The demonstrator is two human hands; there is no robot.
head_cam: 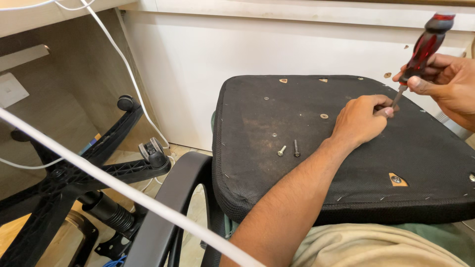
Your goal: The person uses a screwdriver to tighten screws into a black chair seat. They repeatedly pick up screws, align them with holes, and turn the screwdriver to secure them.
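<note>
Head view, then: what step do you make this out to be?

— Driving or loosening a screw, I'd judge. The right hand (452,81) has its grip wrapped shut around the red-and-black handle of a screwdriver (420,54), which stands tilted, tip down on the upturned seat (346,158). The left hand (358,121) lies on the fabric with its fingertips (388,111) pinched together right at the tip, seemingly steadying it or a small screw there. The screw itself is hidden by the fingers, so I cannot tell.

— And what does the next move call for?

— My guess: keeping the blade square in the screw head and pressing down while turning, with the left fingers staying clear of the tip. A slip could jab the fabric or a finger.

— Where is the seat, and how does it look?

— It rests underside up across the person's lap, near a white panel. It is covered in black mesh-like cloth, dusty and rubbed brown toward the middle, stapled along the edge, with several small holes where wood shows through.

— Anything loose on it?

— Two bolts (289,148) lie side by side near the middle, well apart from the hands, and a washer (324,116) sits just left of the left hand. To the left, the chair's black star base (64,173) lies tipped over on the floor, castors in the air, with white cables (123,188) running across.
</note>
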